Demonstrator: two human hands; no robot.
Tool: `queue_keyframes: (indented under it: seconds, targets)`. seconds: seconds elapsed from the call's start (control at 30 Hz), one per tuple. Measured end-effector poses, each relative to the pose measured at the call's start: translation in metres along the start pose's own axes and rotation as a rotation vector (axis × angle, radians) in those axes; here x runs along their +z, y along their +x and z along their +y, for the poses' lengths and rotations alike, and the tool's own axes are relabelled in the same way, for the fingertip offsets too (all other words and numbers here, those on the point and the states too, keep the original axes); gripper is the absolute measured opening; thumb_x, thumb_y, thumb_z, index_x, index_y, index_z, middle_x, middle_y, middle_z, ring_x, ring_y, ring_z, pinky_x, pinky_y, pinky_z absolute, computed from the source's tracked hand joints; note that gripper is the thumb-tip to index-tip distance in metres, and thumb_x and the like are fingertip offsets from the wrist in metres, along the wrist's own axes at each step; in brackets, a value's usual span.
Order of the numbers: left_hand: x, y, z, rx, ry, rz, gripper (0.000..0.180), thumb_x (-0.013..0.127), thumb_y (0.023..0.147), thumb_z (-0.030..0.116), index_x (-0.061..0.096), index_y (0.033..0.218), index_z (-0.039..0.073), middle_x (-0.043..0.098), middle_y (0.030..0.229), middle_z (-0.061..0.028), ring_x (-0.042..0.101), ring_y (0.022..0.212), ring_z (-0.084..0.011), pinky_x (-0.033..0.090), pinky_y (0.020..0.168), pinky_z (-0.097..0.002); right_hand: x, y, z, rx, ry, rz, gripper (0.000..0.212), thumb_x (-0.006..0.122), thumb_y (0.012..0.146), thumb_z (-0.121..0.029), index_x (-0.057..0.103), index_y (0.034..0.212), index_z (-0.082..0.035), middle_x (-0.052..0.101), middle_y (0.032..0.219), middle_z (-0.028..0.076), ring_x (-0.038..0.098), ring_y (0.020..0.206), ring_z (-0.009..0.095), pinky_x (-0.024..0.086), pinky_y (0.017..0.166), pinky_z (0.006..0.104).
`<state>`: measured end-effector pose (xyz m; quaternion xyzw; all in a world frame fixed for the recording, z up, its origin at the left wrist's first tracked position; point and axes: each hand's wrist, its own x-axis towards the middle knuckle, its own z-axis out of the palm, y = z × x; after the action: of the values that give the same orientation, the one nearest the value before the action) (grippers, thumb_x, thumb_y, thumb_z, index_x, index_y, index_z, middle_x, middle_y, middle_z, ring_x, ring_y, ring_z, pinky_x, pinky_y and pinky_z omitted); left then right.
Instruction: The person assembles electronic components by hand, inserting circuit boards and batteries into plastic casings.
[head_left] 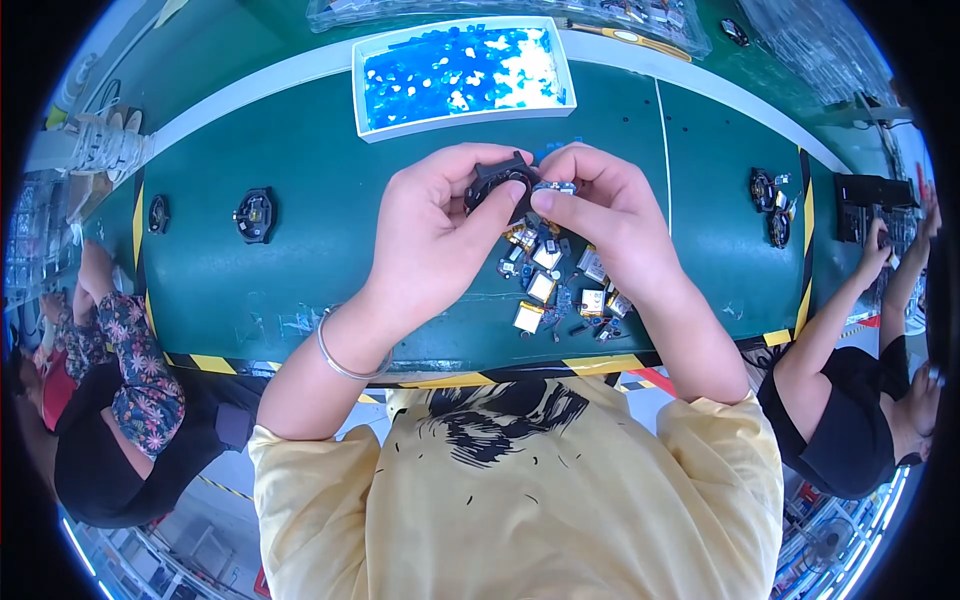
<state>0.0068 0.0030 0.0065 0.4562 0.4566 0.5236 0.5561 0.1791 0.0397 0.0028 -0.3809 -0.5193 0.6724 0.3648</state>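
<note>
My left hand (428, 225) grips a black round watch case (487, 182) with lugs, its thumb pressed on the case's near side. Against the right side of that case, my right hand (615, 215) pinches a small electronic part (556, 187) between thumb and fingers. Whether the part is joined to the case is hidden by the fingers. Just below both hands, a loose heap of small silver batteries (541, 288) with circuit boards and wires lies on the green mat (330, 200). A little blue piece shows behind my fingertips.
Beyond my hands stands a white box (467, 122) of blue and whitish small pieces. Watch cases lie at the left (256, 215) and right (779, 228). Behind the box rests a yellow-handled tool (632, 38). Co-workers sit on both sides; striped tape edges the table.
</note>
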Motion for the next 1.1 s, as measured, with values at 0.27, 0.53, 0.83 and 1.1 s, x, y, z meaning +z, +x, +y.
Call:
queue_keyframes:
  seconds: [0.27, 0.53, 0.83, 1.1]
  targets:
    - [0.002, -0.001, -0.002, 0.049, 0.054, 0.009, 0.019, 0.059, 0.09, -0.005, 0.061, 0.108, -0.004, 0.068, 0.099, -0.0078, 0.063, 0.085, -0.0079, 0.053, 0.073, -0.021, -0.002, 0.002, -0.008, 0.153, 0.095, -0.06, 0.013, 0.067, 0.086, -0.014, 0.061, 0.08, -0.004, 0.058, 0.072, -0.003, 0.051, 0.068, 0.004, 0.039, 0.062, 0.0197]
    - [0.001, 0.001, -0.001, 0.097, 0.226, 0.019, 0.009, 0.057, 0.091, -0.002, 0.061, 0.099, -0.002, 0.066, 0.093, -0.005, 0.06, 0.08, -0.006, 0.052, 0.069, -0.0222, 0.0, 0.001, -0.001, 0.088, 0.058, -0.097, 0.014, 0.067, 0.087, -0.01, 0.057, 0.078, -0.005, 0.056, 0.071, -0.004, 0.047, 0.065, 0.002, 0.037, 0.058, 0.019]
    - [-0.002, 0.006, 0.0, -0.127, -0.137, 0.0, 0.014, 0.058, 0.088, -0.003, 0.064, 0.101, -0.004, 0.067, 0.092, -0.0057, 0.061, 0.079, -0.0057, 0.052, 0.07, -0.0205, -0.002, -0.002, -0.007, -0.043, 0.004, -0.039, 0.013, 0.066, 0.087, -0.004, 0.054, 0.081, -0.002, 0.053, 0.072, -0.004, 0.05, 0.068, 0.001, 0.04, 0.057, 0.0203]
    - [-0.012, 0.007, -0.003, -0.146, -0.042, -0.089, 0.011, 0.059, 0.086, -0.002, 0.065, 0.094, -0.003, 0.069, 0.089, -0.0061, 0.061, 0.076, -0.0055, 0.051, 0.07, -0.0203, -0.003, -0.006, -0.006, -0.099, -0.104, -0.052, 0.012, 0.067, 0.086, -0.003, 0.055, 0.083, -0.001, 0.055, 0.073, -0.002, 0.052, 0.067, 0.001, 0.041, 0.056, 0.0206]
